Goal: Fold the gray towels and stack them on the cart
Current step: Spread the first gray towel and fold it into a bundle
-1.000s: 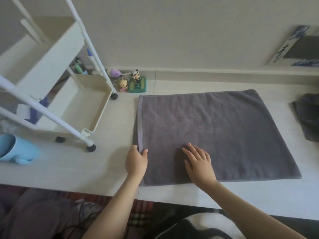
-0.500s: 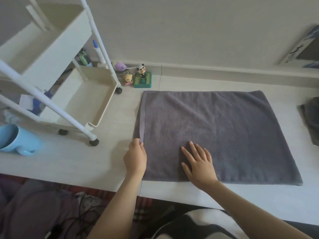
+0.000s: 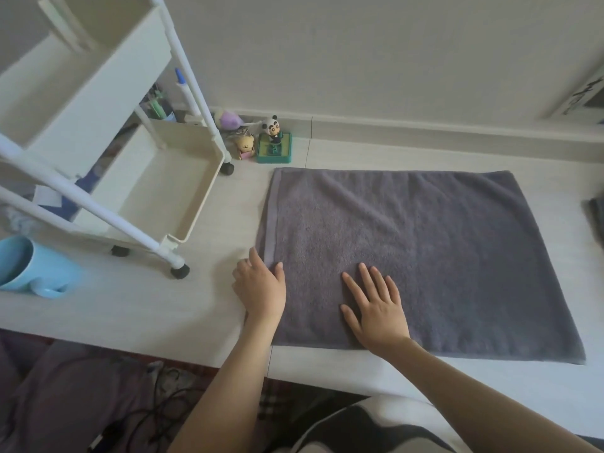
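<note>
A: Far left?
B: Blue mug [image 3: 31, 268] on its side on the table [image 3: 147, 305], mouth facing left; behind it the white cart [image 3: 108, 152], black wheels on the table; lower tray bare inside, upper tray cut off by the frame edge.
A: Behind the cart?
B: Pens [image 3: 180, 80] and clutter, too small to name; then a purple toy [image 3: 228, 120], a small yellow figure [image 3: 245, 144], a panda [image 3: 272, 125] on a green base [image 3: 274, 148], all near the wall.
A: Towel?
B: Gray towel [image 3: 425, 250] spread flat on the table, right of the cart, apart from it; hem band down its left edge; near edge close to the table's front edge.
A: Left hand?
B: Left hand [image 3: 261, 289] at the towel's near left corner; fingers curled over the hem, thumb on top of the cloth; looks like a loose pinch on the edge; edge not lifted; can't tell how tight.
A: Right hand?
B: Right hand [image 3: 376, 305] flat on the towel, palm down, fingers spread and straight; holds nothing, just presses the cloth; just right of the left hand, near the front edge.
A: Far right?
B: Second towel [image 3: 596, 220], dark gray, bunched, cut off by the frame; apart from the flat one; a framed print [image 3: 585, 96] leans at the wall above it.
</note>
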`<action>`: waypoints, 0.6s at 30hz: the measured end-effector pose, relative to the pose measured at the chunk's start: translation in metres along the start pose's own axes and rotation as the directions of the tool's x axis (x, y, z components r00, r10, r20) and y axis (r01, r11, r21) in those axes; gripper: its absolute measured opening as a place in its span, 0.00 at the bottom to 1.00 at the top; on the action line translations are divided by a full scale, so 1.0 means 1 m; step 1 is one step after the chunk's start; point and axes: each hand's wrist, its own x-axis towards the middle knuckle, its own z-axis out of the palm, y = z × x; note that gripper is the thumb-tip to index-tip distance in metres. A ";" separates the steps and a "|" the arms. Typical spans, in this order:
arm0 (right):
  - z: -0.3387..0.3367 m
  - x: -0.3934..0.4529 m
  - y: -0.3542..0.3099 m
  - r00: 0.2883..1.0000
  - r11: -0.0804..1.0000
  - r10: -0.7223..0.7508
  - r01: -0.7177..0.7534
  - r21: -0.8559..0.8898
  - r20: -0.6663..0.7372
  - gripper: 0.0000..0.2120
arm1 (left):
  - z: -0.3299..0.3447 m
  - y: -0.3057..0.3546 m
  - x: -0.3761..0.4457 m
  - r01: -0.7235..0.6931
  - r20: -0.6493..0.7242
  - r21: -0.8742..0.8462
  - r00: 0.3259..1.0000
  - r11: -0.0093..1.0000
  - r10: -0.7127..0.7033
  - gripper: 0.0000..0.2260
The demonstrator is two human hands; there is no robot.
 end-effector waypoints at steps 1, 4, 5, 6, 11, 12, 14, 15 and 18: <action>0.000 0.000 0.000 1.000 1.000 -0.002 0.002 0.005 0.005 0.28 | -0.003 0.001 0.002 0.026 0.028 -0.041 0.999 0.999 -0.025 0.25; 0.001 0.001 0.000 0.999 0.999 -0.009 0.010 0.041 -0.031 0.26 | -0.011 0.000 0.006 0.070 0.074 -0.168 0.996 0.983 -0.059 0.19; 0.000 0.002 0.000 0.998 0.997 -0.005 0.008 0.072 -0.055 0.25 | -0.012 -0.002 0.007 0.059 0.092 -0.179 0.995 0.982 -0.042 0.17; -0.001 0.003 -0.001 0.996 0.993 0.001 0.009 0.117 -0.084 0.24 | -0.015 -0.003 0.007 0.043 0.111 -0.188 0.994 0.981 -0.022 0.15; -0.020 0.003 -0.002 0.974 0.905 0.084 0.014 0.425 -0.210 0.24 | -0.043 0.028 0.001 0.004 0.281 -0.393 0.953 0.919 0.116 0.26; -0.025 0.003 -0.001 0.969 0.864 0.118 0.006 0.504 -0.215 0.23 | -0.049 0.040 -0.003 -0.020 0.311 -0.421 0.936 0.907 0.165 0.28; -0.040 0.001 0.002 0.958 0.731 0.223 -0.042 0.681 -0.180 0.18 | -0.055 0.068 -0.011 -0.100 0.328 -0.472 0.902 0.876 0.280 0.30; -0.047 -0.001 0.007 0.948 0.627 0.290 -0.084 0.774 -0.132 0.15 | -0.055 0.084 -0.017 -0.141 0.332 -0.498 0.880 0.856 0.338 0.31; -0.068 -0.009 0.021 0.876 0.200 0.481 -0.155 0.967 0.040 0.12 | -0.045 0.130 -0.037 -0.241 0.339 -0.560 0.806 0.792 0.485 0.30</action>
